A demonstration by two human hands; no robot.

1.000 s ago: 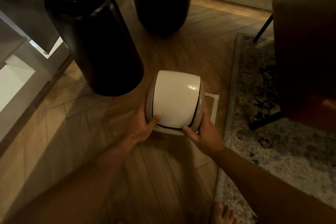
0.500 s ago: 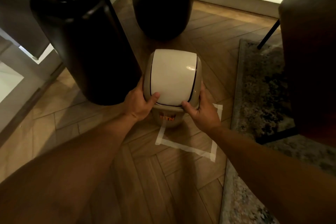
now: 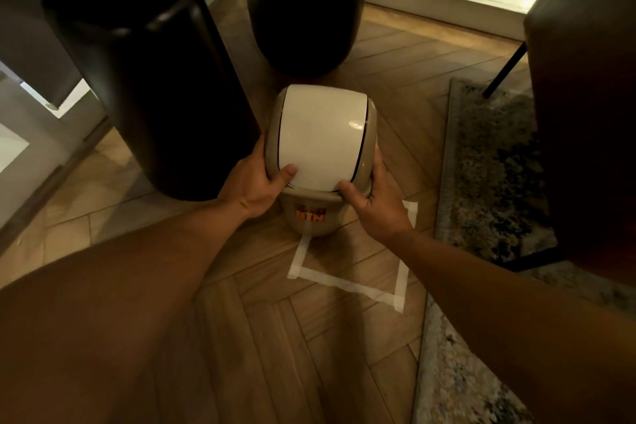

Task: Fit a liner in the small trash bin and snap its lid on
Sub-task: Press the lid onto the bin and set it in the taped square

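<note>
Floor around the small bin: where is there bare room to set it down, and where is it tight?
Free: bare wood inside the tape outline, between bin and rug, and nearer the camera. Crowded: the two tall black vessels, left and behind, with only narrow gaps. The left hand and right hand grip the lid.

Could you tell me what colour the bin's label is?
Orange, on the label, seen in the head view.

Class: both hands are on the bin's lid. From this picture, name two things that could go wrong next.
1. Both thumbs rest on the swing flap; pressing there may tip it inward instead of seating the lid.
2. The bin stands on the tape square's far edge, beside a tall black vase; a hard push by the left hand or right hand could skid it.
</note>
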